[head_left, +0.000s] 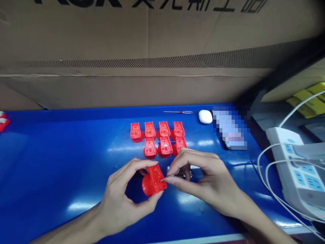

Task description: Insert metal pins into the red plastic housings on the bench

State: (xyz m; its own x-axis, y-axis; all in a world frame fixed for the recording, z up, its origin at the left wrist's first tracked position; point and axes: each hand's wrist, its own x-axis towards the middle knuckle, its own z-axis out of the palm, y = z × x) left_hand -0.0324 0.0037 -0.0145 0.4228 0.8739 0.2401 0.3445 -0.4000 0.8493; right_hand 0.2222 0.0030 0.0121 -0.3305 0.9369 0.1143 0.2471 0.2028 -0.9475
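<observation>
My left hand (124, 193) grips a red plastic housing (155, 179) by its edges, thumb below and fingers above, its moulded inner face turned toward my right hand. My right hand (203, 176) pinches a small thin metal pin (167, 177) between thumb and forefinger, its tip at the housing's right side; whether it sits in a hole I cannot tell. Partly hidden behind the right fingers lies a pile of small metal parts (183, 173). Beyond the hands, several like red housings (165, 148) stand in two rows on the blue table surface (76, 162).
A screwdriver (181, 112) lies at the back, beside a white rounded case (205, 117) and a phone (230, 128) with a blurred screen. On the right are a white power strip (299, 173) and loose white cables. A cardboard wall (127, 91) closes off the back.
</observation>
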